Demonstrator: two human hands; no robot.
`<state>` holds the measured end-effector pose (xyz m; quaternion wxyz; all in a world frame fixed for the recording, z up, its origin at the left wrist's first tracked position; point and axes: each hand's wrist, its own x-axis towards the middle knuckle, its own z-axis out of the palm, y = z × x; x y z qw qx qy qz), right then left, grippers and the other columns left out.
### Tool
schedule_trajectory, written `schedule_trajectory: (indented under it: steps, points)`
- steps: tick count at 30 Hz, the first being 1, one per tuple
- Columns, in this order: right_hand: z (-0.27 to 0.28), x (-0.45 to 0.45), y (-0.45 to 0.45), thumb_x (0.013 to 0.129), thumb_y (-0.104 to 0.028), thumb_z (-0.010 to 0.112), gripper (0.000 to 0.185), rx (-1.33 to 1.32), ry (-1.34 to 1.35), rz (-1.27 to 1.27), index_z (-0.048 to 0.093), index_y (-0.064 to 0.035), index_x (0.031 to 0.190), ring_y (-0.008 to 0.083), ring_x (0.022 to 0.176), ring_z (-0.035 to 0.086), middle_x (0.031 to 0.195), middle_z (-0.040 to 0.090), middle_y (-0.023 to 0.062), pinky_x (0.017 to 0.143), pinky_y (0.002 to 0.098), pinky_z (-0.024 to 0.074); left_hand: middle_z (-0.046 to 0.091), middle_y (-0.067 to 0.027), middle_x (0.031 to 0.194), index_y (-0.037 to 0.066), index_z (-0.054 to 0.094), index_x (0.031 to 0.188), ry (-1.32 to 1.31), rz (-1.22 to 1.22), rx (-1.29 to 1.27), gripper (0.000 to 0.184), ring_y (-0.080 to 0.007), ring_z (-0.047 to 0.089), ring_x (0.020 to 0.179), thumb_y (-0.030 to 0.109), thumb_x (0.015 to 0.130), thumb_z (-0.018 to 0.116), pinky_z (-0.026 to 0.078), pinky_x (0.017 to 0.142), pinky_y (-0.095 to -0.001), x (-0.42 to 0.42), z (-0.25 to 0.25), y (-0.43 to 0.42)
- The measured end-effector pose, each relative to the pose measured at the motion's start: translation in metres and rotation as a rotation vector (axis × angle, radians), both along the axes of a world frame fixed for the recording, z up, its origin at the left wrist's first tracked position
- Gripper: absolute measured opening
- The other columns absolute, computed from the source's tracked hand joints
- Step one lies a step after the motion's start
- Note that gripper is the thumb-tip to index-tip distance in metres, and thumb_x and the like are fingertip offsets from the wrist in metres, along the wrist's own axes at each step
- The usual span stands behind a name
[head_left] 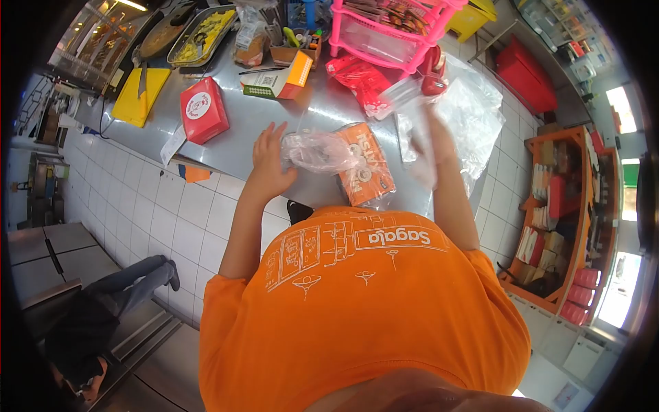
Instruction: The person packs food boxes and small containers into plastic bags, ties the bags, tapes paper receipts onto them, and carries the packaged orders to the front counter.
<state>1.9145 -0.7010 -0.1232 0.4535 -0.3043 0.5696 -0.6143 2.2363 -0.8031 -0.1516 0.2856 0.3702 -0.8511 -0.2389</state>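
1. At far left, a yellow cutting board (pixel 155 88) lies on the metal table (pixel 237 154), a knife (pixel 143 86) across it.
2. Next comes a red box (pixel 213 125).
3. The person's left hand (pixel 272 165) has its fingers spread beside a clear plastic bundle (pixel 317 152).
4. The bundle overlaps the left part of an orange box (pixel 379 175), lying before the person.
5. The right hand (pixel 441 143) blurs near clear plastic bags (pixel 473 113); whether it pinches anything cannot be told.

Orange T-shirt (pixel 364 316), white "Sagaja" lettering (pixel 398 237)
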Motion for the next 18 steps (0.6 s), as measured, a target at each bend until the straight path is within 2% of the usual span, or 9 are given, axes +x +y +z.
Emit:
schedule_trajectory:
  steps: [3,5,6,8,11,13,14,17,18]
  points:
    - [-0.083,0.011,-0.006,0.091,-0.017,0.055,0.025,0.297,0.071,0.224,0.053,-0.0066,0.114,0.0121,0.071,0.056,0.086,0.06,0.0048,0.062,0.0274,0.0469,0.036,-0.0221,0.138,0.004,0.043,0.13,0.219,-0.009,-0.056,0.061,-0.0414,0.032,0.129,0.005,0.071,0.058,0.026,0.108,-0.0471,-0.014,0.025,0.011]
    - [-0.082,0.036,0.002,0.092,-0.018,0.054,0.026,0.36,0.039,0.158,0.052,-0.0036,0.113,0.0128,0.08,0.058,0.088,0.061,0.0076,0.069,0.0275,0.0468,0.04,-0.0218,0.136,0.002,0.044,0.129,0.269,-0.048,-0.201,0.058,-0.0416,0.035,0.127,0.005,0.072,0.057,0.028,0.106,-0.0474,-0.032,0.041,0.026]
    - [-0.092,0.038,0.001,0.094,-0.017,0.05,0.026,0.385,0.151,0.174,0.05,-0.0031,0.116,0.0124,0.083,0.058,0.091,0.061,0.0082,0.071,0.0258,0.0466,0.042,-0.0214,0.134,0.002,0.045,0.129,0.238,-0.185,-0.21,0.056,-0.0411,0.037,0.125,0.006,0.074,0.057,0.029,0.106,-0.0478,-0.043,0.047,0.032]
    - [-0.073,0.049,0.0,0.095,-0.015,0.048,0.026,0.19,-0.004,0.143,0.048,-0.0034,0.118,0.0125,0.083,0.058,0.091,0.061,0.008,0.072,0.0256,0.0469,0.046,-0.0205,0.13,0.002,0.046,0.128,0.175,-0.451,-0.233,0.053,-0.04,0.041,0.123,0.007,0.077,0.056,0.031,0.104,-0.0485,-0.07,0.058,0.041]
    - [-0.045,0.053,-0.006,0.096,-0.012,0.047,0.029,-0.115,-0.147,0.181,0.045,-0.004,0.124,0.0123,0.084,0.059,0.093,0.061,0.0073,0.073,0.026,0.0474,0.05,-0.0201,0.127,0.001,0.046,0.127,0.261,-0.344,-0.085,0.048,-0.0378,0.045,0.12,0.011,0.082,0.057,0.035,0.1,-0.0486,-0.107,0.052,0.05]
    - [-0.052,0.045,-0.011,0.096,-0.011,0.047,0.029,-0.172,-0.079,0.217,0.046,-0.0045,0.124,0.0116,0.082,0.059,0.092,0.061,0.0065,0.071,0.0265,0.0478,0.048,-0.0184,0.131,0.002,0.045,0.13,0.193,-0.285,-0.091,0.05,-0.036,0.043,0.124,0.019,0.084,0.057,0.032,0.103,-0.0486,-0.118,0.031,0.043]
    - [-0.055,0.039,-0.01,0.093,-0.015,0.053,0.03,0.13,0.154,0.276,0.048,-0.0049,0.121,0.0164,0.078,0.062,0.09,0.064,0.01,0.069,0.0299,0.0494,0.047,-0.0176,0.133,0.003,0.045,0.131,0.16,-0.261,-0.096,0.052,-0.035,0.042,0.125,0.023,0.085,0.058,0.031,0.104,-0.0486,-0.122,0.016,0.04]
    - [-0.094,0.041,-0.007,0.088,-0.02,0.058,0.033,0.322,0.546,0.092,0.05,-0.0046,0.117,0.0243,0.075,0.065,0.087,0.065,0.0159,0.069,0.0346,0.0504,0.043,-0.0129,0.14,0.003,0.043,0.134,-0.35,-0.205,-0.179,0.06,-0.0331,0.039,0.129,0.033,0.084,0.059,0.026,0.107,-0.0493,-0.118,-0.049,0.035]
    - [-0.091,0.044,-0.006,0.082,-0.025,0.064,0.04,0.319,0.56,0.061,0.051,-0.0043,0.114,0.0299,0.078,0.065,0.087,0.065,0.0204,0.072,0.0376,0.0504,0.04,-0.0125,0.142,0.003,0.043,0.135,-0.367,-0.19,-0.135,0.062,-0.0327,0.036,0.131,0.036,0.084,0.057,0.023,0.109,-0.0493,-0.12,-0.053,0.035]
